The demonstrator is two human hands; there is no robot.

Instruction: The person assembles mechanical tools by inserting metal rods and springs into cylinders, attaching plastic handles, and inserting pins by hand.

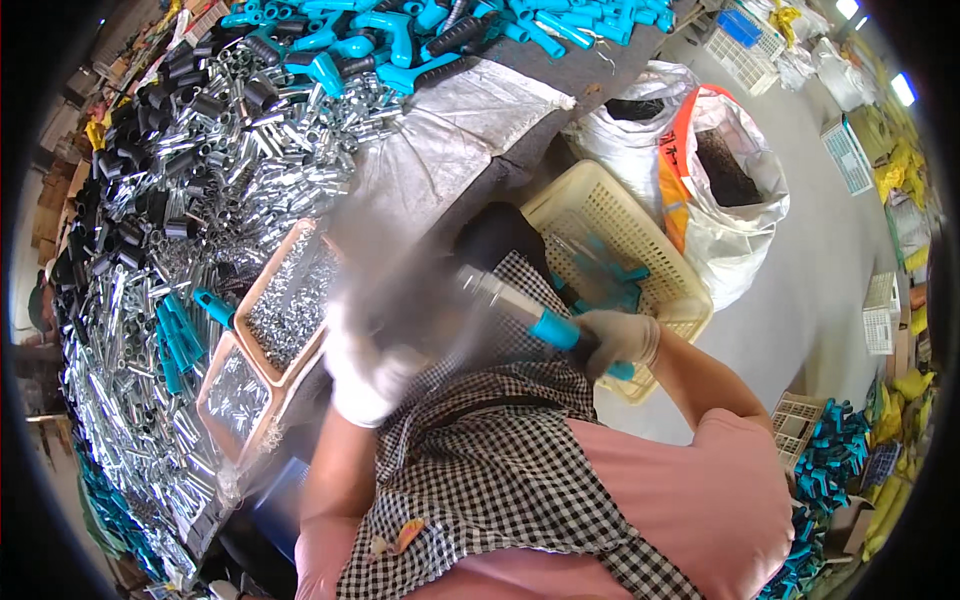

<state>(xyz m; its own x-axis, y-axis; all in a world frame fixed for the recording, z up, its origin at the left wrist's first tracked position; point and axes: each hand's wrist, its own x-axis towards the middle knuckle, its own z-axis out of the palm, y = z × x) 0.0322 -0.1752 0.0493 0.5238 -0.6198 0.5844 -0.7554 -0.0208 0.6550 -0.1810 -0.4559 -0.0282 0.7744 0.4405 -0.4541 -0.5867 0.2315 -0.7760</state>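
Observation:
My right hand (618, 342), in a pale glove, is closed around the black end of a teal-and-black handle (553, 331). A shiny metal sleeve (482, 284) shows at the handle's far end, pointing up and left over my lap. My left hand (370, 370) wears a white glove and is blurred by motion. It appears to grip a dark grey object (415, 295), too smeared to name, close to the metal sleeve. Whether the two pieces touch cannot be seen. Left of that hand is a tray of small metal parts (285, 372).
Loose metal tubes (120, 375) and black sleeves (130, 190) cover the bench at left. Teal handles (400, 40) pile up at the far side. A cream basket (690, 300) holding teal pieces sits beyond my right hand, beside white sacks (745, 250).

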